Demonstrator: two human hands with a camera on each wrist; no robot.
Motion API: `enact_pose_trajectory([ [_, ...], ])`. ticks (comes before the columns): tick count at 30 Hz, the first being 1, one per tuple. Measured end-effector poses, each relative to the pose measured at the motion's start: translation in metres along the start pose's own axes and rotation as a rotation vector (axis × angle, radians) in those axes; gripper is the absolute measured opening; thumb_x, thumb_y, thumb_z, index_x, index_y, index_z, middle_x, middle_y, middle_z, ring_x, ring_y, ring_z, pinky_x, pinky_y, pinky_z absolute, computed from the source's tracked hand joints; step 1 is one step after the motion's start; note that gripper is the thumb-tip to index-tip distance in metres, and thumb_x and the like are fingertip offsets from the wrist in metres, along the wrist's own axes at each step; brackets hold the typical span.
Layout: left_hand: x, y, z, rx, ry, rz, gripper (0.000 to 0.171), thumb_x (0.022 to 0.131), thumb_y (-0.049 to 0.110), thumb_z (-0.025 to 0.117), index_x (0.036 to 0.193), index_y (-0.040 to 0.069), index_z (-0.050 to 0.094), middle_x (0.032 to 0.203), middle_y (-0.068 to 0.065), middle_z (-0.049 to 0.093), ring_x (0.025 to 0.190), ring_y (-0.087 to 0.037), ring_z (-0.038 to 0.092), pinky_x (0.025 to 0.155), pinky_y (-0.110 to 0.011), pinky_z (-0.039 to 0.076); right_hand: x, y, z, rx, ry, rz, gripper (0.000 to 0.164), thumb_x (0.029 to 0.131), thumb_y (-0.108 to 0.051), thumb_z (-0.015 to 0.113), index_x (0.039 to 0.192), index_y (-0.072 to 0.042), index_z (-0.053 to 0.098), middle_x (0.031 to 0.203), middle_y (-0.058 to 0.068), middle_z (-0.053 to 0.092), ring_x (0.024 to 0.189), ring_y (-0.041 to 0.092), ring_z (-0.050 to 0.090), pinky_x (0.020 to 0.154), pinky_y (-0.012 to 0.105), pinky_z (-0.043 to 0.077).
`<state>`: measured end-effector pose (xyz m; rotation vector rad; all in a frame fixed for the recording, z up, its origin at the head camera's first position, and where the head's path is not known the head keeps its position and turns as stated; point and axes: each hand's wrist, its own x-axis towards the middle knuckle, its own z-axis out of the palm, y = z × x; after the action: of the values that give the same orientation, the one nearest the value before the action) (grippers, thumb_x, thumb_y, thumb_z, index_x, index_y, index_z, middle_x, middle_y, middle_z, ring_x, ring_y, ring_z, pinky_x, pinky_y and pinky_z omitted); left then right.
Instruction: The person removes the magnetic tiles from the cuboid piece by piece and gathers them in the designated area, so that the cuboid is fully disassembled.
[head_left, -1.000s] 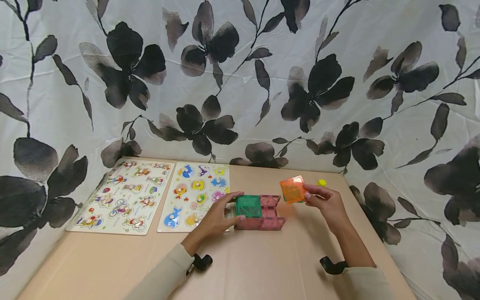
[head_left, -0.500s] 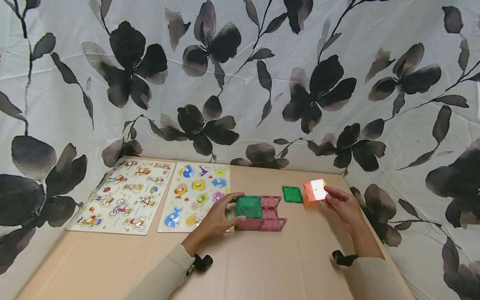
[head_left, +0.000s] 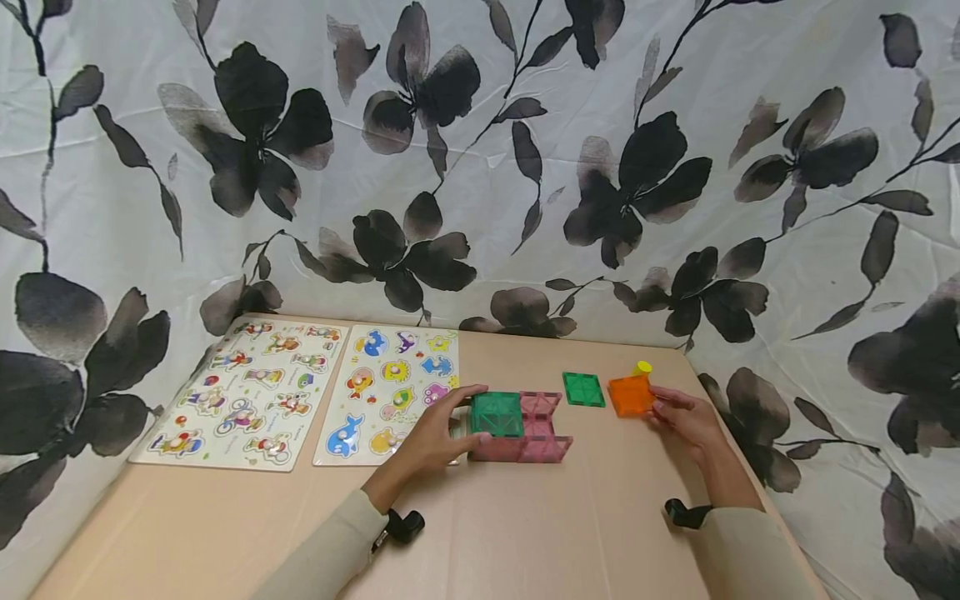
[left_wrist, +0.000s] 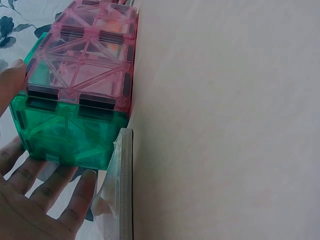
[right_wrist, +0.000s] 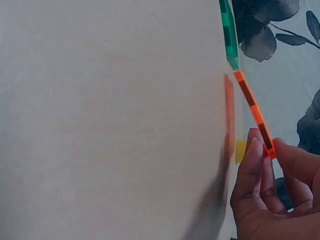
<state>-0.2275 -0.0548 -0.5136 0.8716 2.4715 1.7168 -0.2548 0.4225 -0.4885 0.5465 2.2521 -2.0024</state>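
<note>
My right hand (head_left: pixel 692 421) pinches an orange square magnetic tile (head_left: pixel 631 397) by its right edge. In the right wrist view this orange tile (right_wrist: pixel 255 115) is seen edge-on, tilted, raised over the table with its shadow below. Just left of it a green square magnetic tile (head_left: pixel 583 389) lies flat. My left hand (head_left: pixel 435 433) holds the left end of a box of magnetic tiles (head_left: pixel 528 448), thumb at the near side and index at the far side. This box has pink walls and a green tile on top; its green end wall (left_wrist: pixel 70 135) shows in the left wrist view.
Two picture puzzle boards, one with figures (head_left: pixel 247 392) and one with sea animals (head_left: pixel 375 396), lie at the left; the latter reaches beside my left hand. A small yellow piece (head_left: pixel 642 367) stands behind the orange tile. Floral cloth (head_left: pixel 480 167) hangs along the table's back.
My right hand has carried the orange tile rightward, away from above the green tile, then tilted and lowered it slightly. The left hand and the box have stayed in place.
</note>
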Motion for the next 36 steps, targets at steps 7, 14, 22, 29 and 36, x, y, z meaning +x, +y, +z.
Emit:
enact_pose_trajectory([
  [7, 0.000, -0.001, 0.000, 0.004, -0.007, -0.010, 0.072, 0.095, 0.029, 0.081, 0.158, 0.015, 0.049, 0.160, -0.006, 0.053, 0.142, -0.030, 0.054, 0.111, -0.056, 0.054, 0.003, 0.004, 0.003, -0.086, 0.018, -0.015, 0.050, 0.108, -0.008, 0.061, 0.156, 0.000, 0.050, 0.116, 0.003, 0.076, 0.089, 0.012, 0.079, 0.087, 0.023, 0.063],
  [14, 0.000, -0.002, -0.001, 0.010, -0.011, -0.013, 0.073, 0.095, 0.030, 0.082, 0.158, 0.016, 0.049, 0.161, -0.005, 0.052, 0.143, -0.030, 0.054, 0.113, -0.056, 0.052, -0.011, -0.002, 0.013, -0.488, 0.129, -0.135, 0.042, 0.105, -0.011, 0.066, 0.146, -0.002, 0.063, 0.148, 0.029, 0.058, 0.102, 0.022, 0.073, 0.082, 0.024, 0.064],
  [22, 0.000, -0.001, -0.001, -0.001, -0.007, -0.016, 0.072, 0.095, 0.029, 0.081, 0.158, 0.016, 0.049, 0.160, -0.006, 0.053, 0.142, -0.031, 0.055, 0.112, -0.057, 0.053, -0.051, -0.026, 0.047, -0.590, -0.001, -0.370, 0.040, 0.100, -0.019, 0.076, 0.137, -0.005, 0.070, 0.140, 0.023, 0.066, 0.113, 0.030, 0.067, 0.082, 0.015, 0.059],
  [29, 0.000, -0.001, -0.001, 0.012, -0.010, -0.024, 0.071, 0.096, 0.030, 0.081, 0.158, 0.018, 0.049, 0.160, -0.004, 0.053, 0.143, -0.031, 0.055, 0.114, -0.055, 0.052, -0.083, -0.036, 0.087, -0.597, -0.261, -0.515, 0.028, 0.095, -0.017, 0.081, 0.122, -0.015, 0.079, 0.132, 0.013, 0.074, 0.117, 0.034, 0.072, 0.088, 0.019, 0.060],
  [36, 0.001, 0.001, 0.000, 0.001, -0.006, -0.023, 0.071, 0.095, 0.029, 0.082, 0.157, 0.020, 0.049, 0.161, -0.006, 0.052, 0.143, -0.033, 0.055, 0.114, -0.058, 0.051, -0.097, -0.032, 0.121, -0.707, -0.444, -0.616, 0.016, 0.092, -0.014, 0.083, 0.104, -0.025, 0.083, 0.130, 0.005, 0.076, 0.123, 0.031, 0.068, 0.093, 0.039, 0.064],
])
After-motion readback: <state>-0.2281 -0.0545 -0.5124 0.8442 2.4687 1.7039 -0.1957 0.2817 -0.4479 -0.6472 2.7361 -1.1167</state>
